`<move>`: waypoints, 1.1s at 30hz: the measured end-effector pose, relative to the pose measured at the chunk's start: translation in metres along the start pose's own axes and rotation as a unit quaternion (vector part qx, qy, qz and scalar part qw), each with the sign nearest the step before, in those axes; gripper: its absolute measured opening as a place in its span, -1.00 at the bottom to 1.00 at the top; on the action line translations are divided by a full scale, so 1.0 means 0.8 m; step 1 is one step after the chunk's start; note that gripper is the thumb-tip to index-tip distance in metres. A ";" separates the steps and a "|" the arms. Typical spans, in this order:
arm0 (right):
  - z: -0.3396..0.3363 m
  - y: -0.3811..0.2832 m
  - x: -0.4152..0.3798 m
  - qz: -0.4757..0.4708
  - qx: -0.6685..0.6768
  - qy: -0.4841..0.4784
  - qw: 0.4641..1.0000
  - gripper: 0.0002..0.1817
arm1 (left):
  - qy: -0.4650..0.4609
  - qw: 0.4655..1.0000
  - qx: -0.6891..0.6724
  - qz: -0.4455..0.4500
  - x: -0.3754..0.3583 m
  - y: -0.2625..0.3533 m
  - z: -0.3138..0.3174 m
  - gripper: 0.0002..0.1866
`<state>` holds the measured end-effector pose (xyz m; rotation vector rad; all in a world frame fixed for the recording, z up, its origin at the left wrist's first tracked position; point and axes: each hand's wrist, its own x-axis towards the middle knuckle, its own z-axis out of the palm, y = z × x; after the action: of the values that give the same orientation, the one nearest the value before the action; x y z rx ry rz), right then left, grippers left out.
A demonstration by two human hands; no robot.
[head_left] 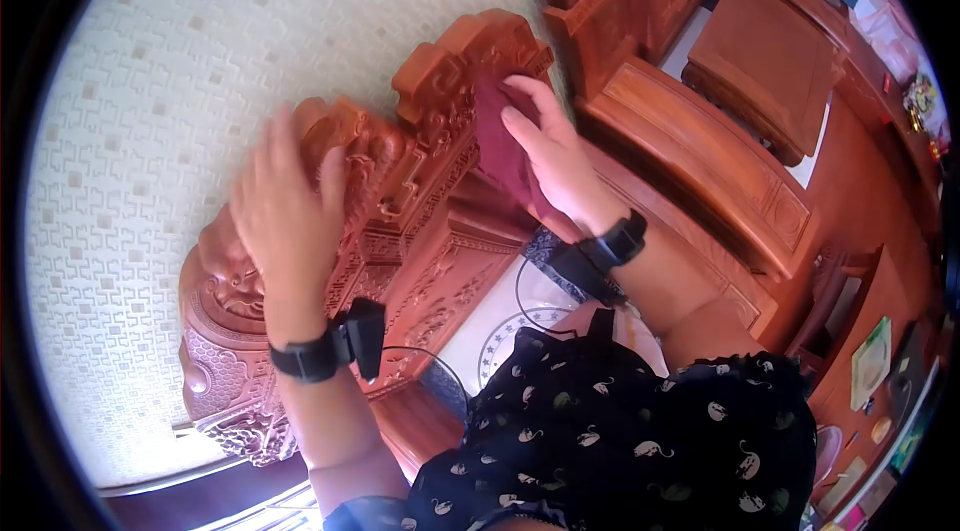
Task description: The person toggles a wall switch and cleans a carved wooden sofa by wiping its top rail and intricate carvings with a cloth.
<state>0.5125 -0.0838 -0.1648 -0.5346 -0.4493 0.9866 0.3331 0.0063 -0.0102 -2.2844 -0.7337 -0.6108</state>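
Note:
A carved reddish wooden backrest (440, 141) stands tilted across the view, with scrolled edges and relief patterns. My right hand (560, 166) has its thumb and fingers on a maroon cloth (497, 136), which hangs over the backrest's upper right part. Over on the left, my left hand (285, 211) is raised at the carved top, fingers stretched out and slightly blurred, holding nothing. Part of the carving lies hidden behind it. Each wrist carries a black strap with a small device.
Patterned light wallpaper (200, 71) rises close behind the backrest. To the right stands another carved wooden seat (690, 151) with a square wooden piece (765, 61) on it. A wooden table (850, 361) holding small items is at the lower right. A pale star-patterned seat cover (500, 336) lies below my hands.

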 end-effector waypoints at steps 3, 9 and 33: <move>0.009 0.037 0.028 -0.207 -0.252 0.051 0.944 -0.73 | -0.052 0.998 -0.013 -0.019 -0.004 -0.003 0.016 -0.44; 0.031 0.144 -0.021 -0.282 -0.435 0.047 0.854 -0.70 | -0.044 0.999 -0.013 -0.018 -0.006 -0.005 0.021 -0.44; -0.014 0.074 -0.028 -0.104 -0.226 0.003 0.969 -0.47 | 0.118 0.993 -0.010 -0.010 -0.099 -0.067 -0.089 -0.59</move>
<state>0.4691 -0.0794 -0.2121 -0.8790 -0.7178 0.6787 0.2246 -0.0364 0.0150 -2.1765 -0.6365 -0.8841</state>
